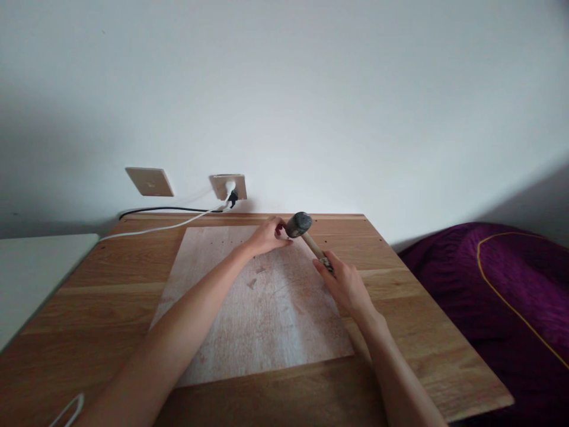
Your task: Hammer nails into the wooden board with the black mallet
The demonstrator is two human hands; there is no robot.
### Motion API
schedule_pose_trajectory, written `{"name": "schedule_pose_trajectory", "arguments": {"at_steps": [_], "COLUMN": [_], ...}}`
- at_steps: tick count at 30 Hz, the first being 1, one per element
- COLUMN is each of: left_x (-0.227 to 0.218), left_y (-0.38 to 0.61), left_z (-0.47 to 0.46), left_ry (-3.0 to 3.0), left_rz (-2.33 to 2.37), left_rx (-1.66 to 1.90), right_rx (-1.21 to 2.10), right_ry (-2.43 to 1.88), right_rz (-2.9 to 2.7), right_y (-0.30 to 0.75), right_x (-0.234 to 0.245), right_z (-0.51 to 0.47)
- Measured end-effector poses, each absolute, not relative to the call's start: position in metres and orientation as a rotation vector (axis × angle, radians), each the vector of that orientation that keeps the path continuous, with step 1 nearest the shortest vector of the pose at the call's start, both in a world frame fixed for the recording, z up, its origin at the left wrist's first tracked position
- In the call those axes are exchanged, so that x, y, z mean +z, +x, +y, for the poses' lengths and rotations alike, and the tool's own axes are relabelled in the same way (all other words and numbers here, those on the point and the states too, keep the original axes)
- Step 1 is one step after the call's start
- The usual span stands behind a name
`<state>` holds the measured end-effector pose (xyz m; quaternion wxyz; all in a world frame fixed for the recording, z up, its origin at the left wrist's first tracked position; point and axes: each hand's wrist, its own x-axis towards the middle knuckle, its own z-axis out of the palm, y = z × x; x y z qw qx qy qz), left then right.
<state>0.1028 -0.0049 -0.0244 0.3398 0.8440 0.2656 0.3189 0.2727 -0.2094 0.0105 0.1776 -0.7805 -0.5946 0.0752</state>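
Note:
My right hand is wrapped round the wooden handle of a mallet with a dark, cylindrical head. The mallet head is raised just beside the fingertips of my left hand. That hand is curled with thumb and fingers pinched near the far right part of a pale, wood-grained board. What sits between its fingers is too small to make out. A couple of small flat pieces lie on the board, and a row of small dark dots runs along its far side.
The board lies on a wooden table against a white wall. A socket holds plugs, and a white cable and a black cable run left. Purple cloth is at the right; a white surface adjoins the left.

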Motion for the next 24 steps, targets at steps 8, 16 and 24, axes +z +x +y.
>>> {"name": "schedule_pose_trajectory", "arguments": {"at_steps": [8,16,24], "left_x": [-0.0299,-0.0312,-0.0287], "left_y": [0.1021,0.1029,0.1040], "left_z": [-0.0028,0.0008,0.0020], "left_ry": [2.207,2.242,2.263], "left_rz": [0.662,0.596,0.590], "left_rx": [0.803,0.832,0.813], "right_rx": [0.187,0.155,0.169], "right_ry": [-2.236,-2.278,-2.291], "right_rz": [-1.717,-1.688,-1.672], "right_y": [0.2759,0.2733,0.2732], "right_x": [0.0085,0.0123,0.0127], "right_z": [-0.2096,-0.2105,-0.2102]}}
